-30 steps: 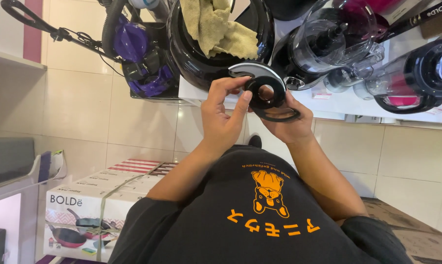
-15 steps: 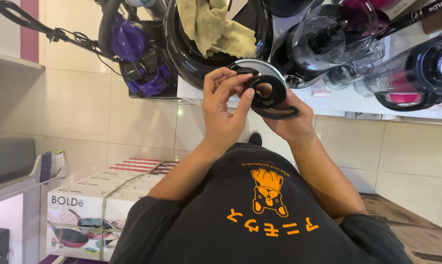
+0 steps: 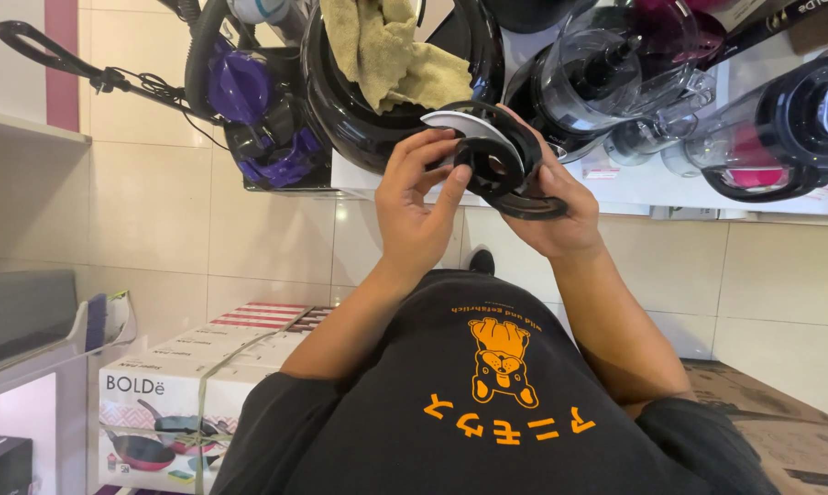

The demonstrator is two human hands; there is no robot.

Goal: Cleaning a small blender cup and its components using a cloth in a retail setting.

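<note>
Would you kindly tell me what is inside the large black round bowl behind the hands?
A crumpled yellowish-green cloth fills the large black round bowl and spills over its rim. Whatever lies under the cloth, including the bowl's bottom, is covered and cannot be seen.

Purple vacuum cleaner (image 3: 249,110), yellowish cloth (image 3: 386,50) in black bowl (image 3: 340,101), perhaps blender jars (image 3: 615,64), cookware boxes (image 3: 171,403).

Black ring part (image 3: 510,174) w/ grey blade (image 3: 464,126), yellow cloth (image 3: 391,50)

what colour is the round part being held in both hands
Black ring with a silvery-white curved blade piece on it, held by left hand and right hand; head view.
</note>
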